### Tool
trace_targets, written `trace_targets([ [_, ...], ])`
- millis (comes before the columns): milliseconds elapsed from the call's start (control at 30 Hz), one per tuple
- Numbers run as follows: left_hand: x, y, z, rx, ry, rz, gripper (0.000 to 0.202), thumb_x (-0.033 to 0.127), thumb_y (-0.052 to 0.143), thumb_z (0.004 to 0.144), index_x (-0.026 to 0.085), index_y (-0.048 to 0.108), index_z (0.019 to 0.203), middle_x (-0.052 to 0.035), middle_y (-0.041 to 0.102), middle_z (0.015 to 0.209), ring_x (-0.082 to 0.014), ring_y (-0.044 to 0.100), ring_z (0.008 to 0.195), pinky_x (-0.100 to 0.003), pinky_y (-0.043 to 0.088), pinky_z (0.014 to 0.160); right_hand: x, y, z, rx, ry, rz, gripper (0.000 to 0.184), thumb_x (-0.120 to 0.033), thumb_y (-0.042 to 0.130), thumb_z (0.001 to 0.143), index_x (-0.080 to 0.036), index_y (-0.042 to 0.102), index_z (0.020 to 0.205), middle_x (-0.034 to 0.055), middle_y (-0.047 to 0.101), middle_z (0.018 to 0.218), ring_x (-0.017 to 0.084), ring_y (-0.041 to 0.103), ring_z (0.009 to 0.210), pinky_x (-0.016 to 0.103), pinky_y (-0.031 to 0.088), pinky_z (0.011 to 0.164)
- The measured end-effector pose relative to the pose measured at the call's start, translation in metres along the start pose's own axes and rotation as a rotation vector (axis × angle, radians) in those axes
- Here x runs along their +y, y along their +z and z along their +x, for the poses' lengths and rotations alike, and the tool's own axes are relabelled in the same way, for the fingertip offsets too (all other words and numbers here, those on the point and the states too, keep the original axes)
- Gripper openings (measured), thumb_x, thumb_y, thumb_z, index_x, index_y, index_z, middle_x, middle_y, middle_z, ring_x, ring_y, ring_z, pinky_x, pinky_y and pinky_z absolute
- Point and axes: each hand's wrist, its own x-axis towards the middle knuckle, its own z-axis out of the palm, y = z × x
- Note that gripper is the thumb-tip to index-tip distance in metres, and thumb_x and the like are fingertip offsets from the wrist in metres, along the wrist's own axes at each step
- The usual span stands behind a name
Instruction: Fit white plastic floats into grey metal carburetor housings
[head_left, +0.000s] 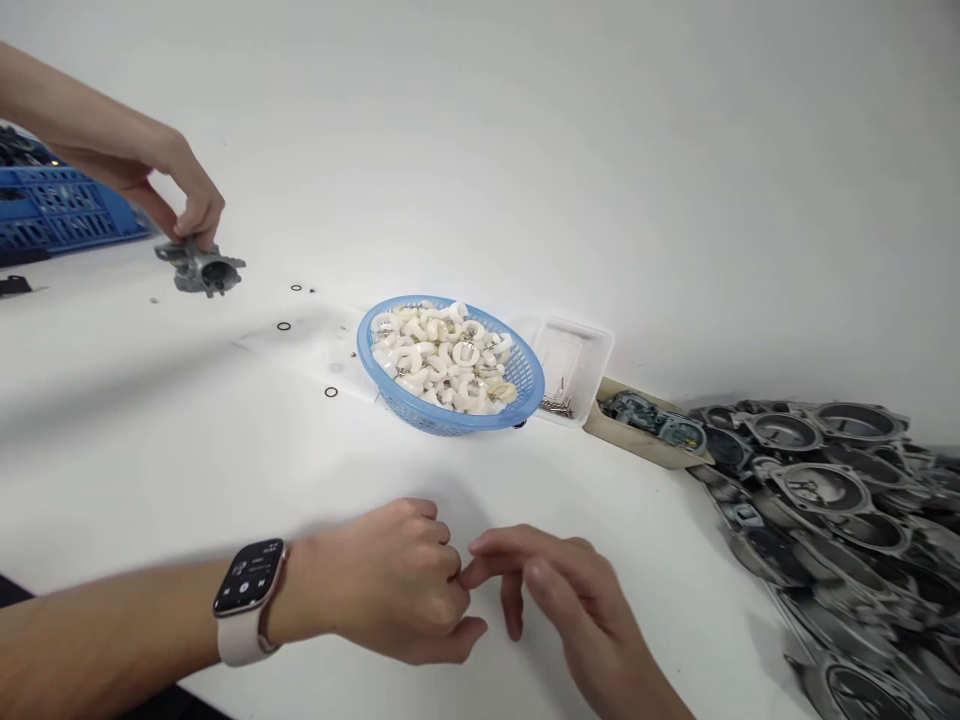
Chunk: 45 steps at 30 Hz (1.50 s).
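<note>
My left hand, with a smartwatch on the wrist, is closed above the white table. Its fingers curl under, so what they hold, if anything, is hidden. My right hand lies just beside it, fingers loosely bent and apart with nothing visible in them. Its index fingertip meets the knuckles of my left hand. Beyond both hands stands a blue basket heaped with white plastic float-like pieces that have small metal parts.
At upper left, another person's hand holds a grey metal carburetor body. A blue crate stands behind it. Small black rings lie on the table. To the right are a clear tray, a cardboard box and piled metal castings.
</note>
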Motion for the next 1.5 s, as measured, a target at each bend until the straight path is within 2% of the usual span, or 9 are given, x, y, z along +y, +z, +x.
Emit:
trace_targets([
  [100,0.003,0.002,-0.001,-0.034,0.019,-0.009,0.037,0.041,0.066,0.086,0.020,0.058,0.056,0.0036,0.055,0.049,-0.0140,0.051,0.045,-0.034,0.037,0.051,0.001,0.003,-0.001,-0.032,0.039,-0.048,0.037,-0.045,0.047,0.104,-0.021,0.075,0.107,0.0055,0.077,0.083,0.013,0.062,0.053,0.027,0.054,0.057],
  [300,0.003,-0.001,-0.001,-0.014,0.011,-0.010,0.029,0.039,0.064,0.086,0.021,0.059,0.064,0.0044,0.058,0.051,-0.0152,0.053,0.046,-0.033,0.039,0.051,0.001,-0.005,0.003,0.096,-0.018,0.035,0.034,-0.042,0.045,0.106,-0.023,0.074,0.109,0.0048,0.077,0.085,0.011,0.059,0.054,0.024,0.052,0.054],
  [533,0.003,-0.002,0.001,0.030,0.020,-0.012,0.030,0.039,0.062,0.087,0.022,0.058,0.063,0.0039,0.052,0.047,-0.0148,0.051,0.043,-0.033,0.038,0.050,0.004,0.002,0.001,-0.014,0.062,0.019,0.033,-0.042,0.048,0.105,-0.023,0.073,0.115,0.0068,0.078,0.092,0.013,0.064,0.057,0.029,0.056,0.061],
  [733,0.002,-0.003,0.001,0.061,0.023,-0.018,0.029,0.036,0.063,0.085,0.021,0.057,0.061,0.0038,0.053,0.047,-0.0144,0.050,0.043,-0.033,0.037,0.048,0.000,-0.007,0.005,0.107,-0.035,0.057,0.033,-0.038,0.045,0.106,-0.023,0.074,0.112,0.0072,0.077,0.091,0.012,0.059,0.053,0.027,0.055,0.056],
  [900,0.003,0.000,0.000,0.124,0.034,-0.016,0.029,0.035,0.062,0.087,0.022,0.057,0.062,0.0033,0.049,0.045,-0.0143,0.049,0.042,-0.032,0.035,0.047,0.003,0.005,0.002,0.017,0.007,0.068,0.030,-0.038,0.049,0.104,-0.023,0.073,0.116,0.0075,0.078,0.094,0.013,0.063,0.057,0.027,0.057,0.057],
  [1133,0.003,-0.004,0.000,0.058,0.040,-0.028,0.029,0.035,0.062,0.088,0.021,0.059,0.063,0.0023,0.055,0.050,-0.0154,0.051,0.045,-0.033,0.039,0.047,0.003,-0.001,-0.001,0.020,-0.013,0.047,0.031,-0.038,0.045,0.106,-0.026,0.071,0.119,0.0059,0.078,0.095,0.012,0.062,0.059,0.027,0.056,0.060],
  [1233,0.004,-0.007,0.001,0.006,0.028,-0.012,0.033,0.035,0.053,0.093,0.022,0.060,0.063,0.0020,0.052,0.049,-0.0146,0.051,0.044,-0.033,0.039,0.048,0.005,-0.002,-0.004,-0.033,0.010,0.013,0.031,-0.039,0.048,0.105,-0.025,0.069,0.122,0.0069,0.077,0.100,0.013,0.064,0.062,0.029,0.057,0.064],
  [1333,0.007,-0.007,0.000,-0.042,0.032,-0.011,0.036,0.034,0.047,0.093,0.022,0.061,0.063,0.0020,0.047,0.046,-0.0144,0.050,0.043,-0.032,0.037,0.046,0.007,0.001,-0.005,-0.074,0.036,0.008,0.033,-0.042,0.049,0.104,-0.023,0.069,0.122,0.0079,0.077,0.096,0.014,0.064,0.063,0.029,0.057,0.062],
  [1500,0.009,-0.004,0.000,-0.038,0.037,-0.018,0.035,0.034,0.048,0.093,0.022,0.061,0.063,0.0017,0.048,0.047,-0.0145,0.049,0.044,-0.033,0.037,0.047,0.008,0.002,-0.002,-0.054,0.056,0.017,0.034,-0.044,0.050,0.104,-0.021,0.070,0.119,0.0085,0.077,0.095,0.014,0.065,0.063,0.029,0.056,0.062],
])
